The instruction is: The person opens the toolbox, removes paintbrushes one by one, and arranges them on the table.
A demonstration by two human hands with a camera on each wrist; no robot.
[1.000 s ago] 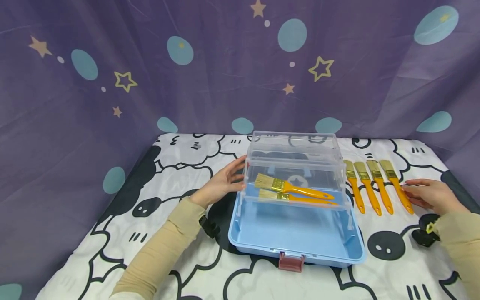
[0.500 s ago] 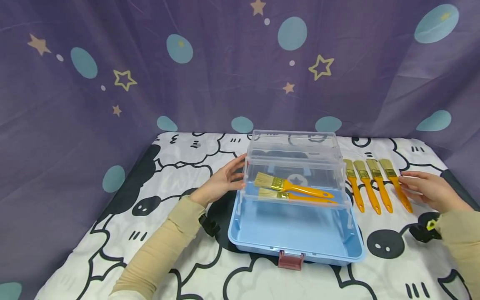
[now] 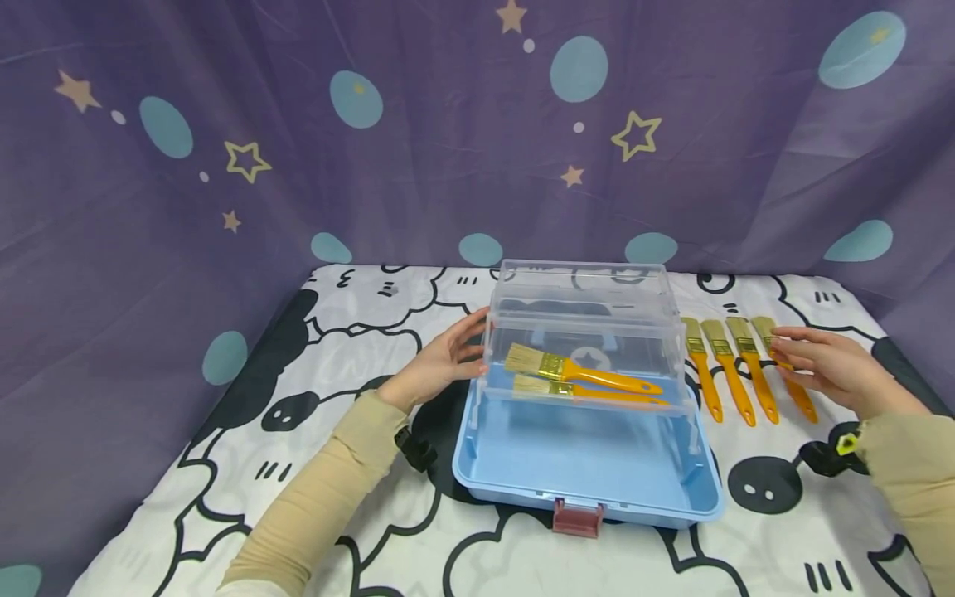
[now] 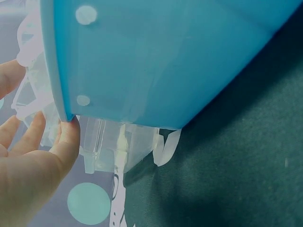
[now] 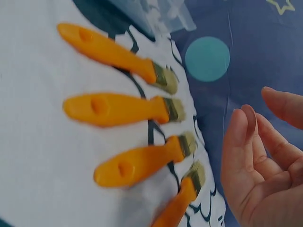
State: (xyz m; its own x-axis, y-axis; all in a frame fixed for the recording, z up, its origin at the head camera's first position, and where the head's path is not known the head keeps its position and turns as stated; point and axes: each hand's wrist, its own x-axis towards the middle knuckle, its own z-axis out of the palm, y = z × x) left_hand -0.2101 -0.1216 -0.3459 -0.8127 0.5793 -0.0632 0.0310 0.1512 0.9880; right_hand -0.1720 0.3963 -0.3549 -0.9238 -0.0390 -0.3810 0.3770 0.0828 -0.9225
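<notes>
A light blue toolbox [image 3: 582, 452] with a reddish latch stands at the centre, its clear upper section raised. In the clear tray [image 3: 507, 394] lie two paintbrushes [image 3: 608, 379] with orange handles. My left hand [image 3: 438, 365] rests against the left edge of the clear section, thumb and fingers spread. The left wrist view shows the thumb by the corner of the blue box [image 4: 156, 61]. My right hand [image 3: 839, 366] hovers over the rightmost paintbrush [image 3: 800, 396] of a row, partly covering it, its fingers loosely bent and holding nothing.
Several more paintbrushes [image 3: 733, 390] lie side by side right of the box, bristles pointing away. A white cloth with black cartoon outlines [image 3: 358, 514] covers the table. Behind it hangs a purple curtain [image 3: 448, 149] with stars and blue ovals.
My right hand has moved left and slightly farther away, from beside the rightmost paintbrush to over its upper part. My left hand, the box and the brushes have stayed put.
</notes>
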